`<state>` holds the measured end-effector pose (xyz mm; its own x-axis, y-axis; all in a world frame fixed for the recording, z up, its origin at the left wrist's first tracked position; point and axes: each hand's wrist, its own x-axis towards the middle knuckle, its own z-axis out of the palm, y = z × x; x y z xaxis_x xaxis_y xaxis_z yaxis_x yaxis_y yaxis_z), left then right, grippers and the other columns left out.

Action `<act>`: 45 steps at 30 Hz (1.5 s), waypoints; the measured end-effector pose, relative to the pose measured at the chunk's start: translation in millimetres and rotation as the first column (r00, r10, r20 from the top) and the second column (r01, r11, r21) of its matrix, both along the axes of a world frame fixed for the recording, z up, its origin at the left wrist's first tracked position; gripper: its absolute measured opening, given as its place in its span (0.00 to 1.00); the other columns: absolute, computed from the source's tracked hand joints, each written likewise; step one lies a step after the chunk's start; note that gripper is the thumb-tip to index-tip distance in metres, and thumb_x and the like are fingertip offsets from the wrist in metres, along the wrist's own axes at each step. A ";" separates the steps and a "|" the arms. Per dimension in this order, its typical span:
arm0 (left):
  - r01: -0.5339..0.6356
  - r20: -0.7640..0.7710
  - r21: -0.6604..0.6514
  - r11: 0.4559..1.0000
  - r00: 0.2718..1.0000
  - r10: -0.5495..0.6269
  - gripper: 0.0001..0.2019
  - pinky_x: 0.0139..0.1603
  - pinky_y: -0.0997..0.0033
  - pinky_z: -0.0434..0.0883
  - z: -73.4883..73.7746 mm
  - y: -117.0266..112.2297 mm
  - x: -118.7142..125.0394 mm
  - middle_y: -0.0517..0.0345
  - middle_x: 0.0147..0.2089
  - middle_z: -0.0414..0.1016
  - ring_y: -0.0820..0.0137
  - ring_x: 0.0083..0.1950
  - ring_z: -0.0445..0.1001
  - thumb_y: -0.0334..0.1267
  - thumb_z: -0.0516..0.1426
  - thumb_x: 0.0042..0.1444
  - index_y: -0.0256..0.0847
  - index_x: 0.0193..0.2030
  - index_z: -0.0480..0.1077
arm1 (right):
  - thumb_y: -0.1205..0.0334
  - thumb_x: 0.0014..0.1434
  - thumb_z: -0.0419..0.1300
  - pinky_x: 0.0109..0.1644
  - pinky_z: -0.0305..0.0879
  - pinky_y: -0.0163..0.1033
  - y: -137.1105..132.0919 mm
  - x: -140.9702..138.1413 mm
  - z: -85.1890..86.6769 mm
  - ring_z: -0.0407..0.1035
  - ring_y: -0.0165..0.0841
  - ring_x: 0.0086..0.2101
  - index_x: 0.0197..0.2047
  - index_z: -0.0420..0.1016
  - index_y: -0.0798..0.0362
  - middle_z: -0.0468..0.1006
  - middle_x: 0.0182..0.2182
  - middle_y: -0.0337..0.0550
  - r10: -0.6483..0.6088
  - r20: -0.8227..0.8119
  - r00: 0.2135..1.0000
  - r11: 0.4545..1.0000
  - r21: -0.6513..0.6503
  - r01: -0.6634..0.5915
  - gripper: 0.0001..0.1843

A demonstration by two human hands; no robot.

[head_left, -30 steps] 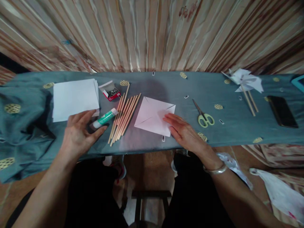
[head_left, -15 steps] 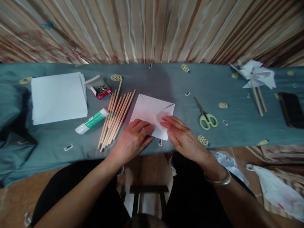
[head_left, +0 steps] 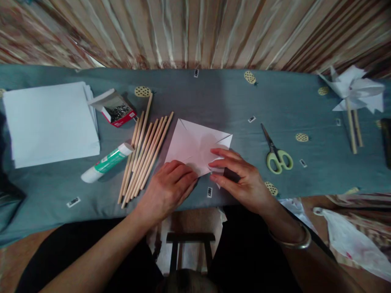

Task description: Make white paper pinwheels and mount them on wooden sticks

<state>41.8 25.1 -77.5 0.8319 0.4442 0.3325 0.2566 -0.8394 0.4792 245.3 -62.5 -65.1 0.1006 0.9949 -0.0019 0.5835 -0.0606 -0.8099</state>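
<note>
A square sheet of white paper (head_left: 198, 140) with slits running in from its corners lies on the table in front of me. My left hand (head_left: 174, 183) holds the paper's near left edge, its fingers bent and close together. At the near right corner, my right hand (head_left: 235, 173) grips a cut flap between thumb and fingers and bends it up. The fingertips partly hide this flap. Left of the paper lie several thin wooden sticks (head_left: 149, 154). To its right are scissors (head_left: 276, 154) with pale green handles, blades closed.
A glue stick (head_left: 106, 162), a small open box of metal pins (head_left: 117, 110) and a stack of white paper (head_left: 51, 122) lie to the left. At the far right are paper pinwheels (head_left: 354, 89) on sticks and a dark phone (head_left: 386, 140). A curtain (head_left: 183, 32) hangs behind.
The near right corner of the paper, flat before, is now bent up at my right fingers. My left hand stays on the near left edge. The view has moved slightly closer.
</note>
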 end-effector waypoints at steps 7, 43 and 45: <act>-0.060 0.025 -0.007 0.998 0.998 0.060 0.14 0.43 0.64 0.75 0.2 -2.6 0.5 0.51 0.38 0.77 0.66 0.40 0.73 0.31 0.57 0.61 0.31 0.53 0.67 | 0.66 0.58 0.62 0.61 0.65 0.50 12.7 -15.9 -3.9 0.67 0.39 0.57 0.33 0.77 0.51 0.74 0.55 0.49 -0.107 0.043 0.993 0.993 0.062 0.104 0.03; -0.050 0.046 -0.131 0.990 0.997 0.056 0.11 0.45 0.62 0.76 -3.4 -2.9 1.9 0.48 0.42 0.76 0.65 0.43 0.72 0.28 0.57 0.60 0.30 0.49 0.72 | 0.66 0.60 0.59 0.59 0.67 0.51 20.3 -29.0 -7.6 0.70 0.41 0.53 0.31 0.76 0.53 0.79 0.49 0.52 -0.187 0.337 0.923 0.965 0.239 0.108 0.06; -0.049 0.043 -0.129 0.990 0.998 0.055 0.11 0.45 0.61 0.76 -3.4 -3.0 2.3 0.48 0.42 0.76 0.65 0.43 0.72 0.28 0.56 0.61 0.31 0.49 0.72 | 0.66 0.61 0.59 0.59 0.67 0.50 20.1 -29.4 -7.7 0.70 0.41 0.52 0.32 0.76 0.54 0.79 0.49 0.53 -0.180 0.348 0.920 0.964 0.248 0.095 0.06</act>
<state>44.0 22.2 -80.9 0.7914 0.5280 0.3082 0.2736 -0.7567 0.5938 215.9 -42.4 -72.8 0.1880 0.9414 0.2801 0.8389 -0.0056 -0.5442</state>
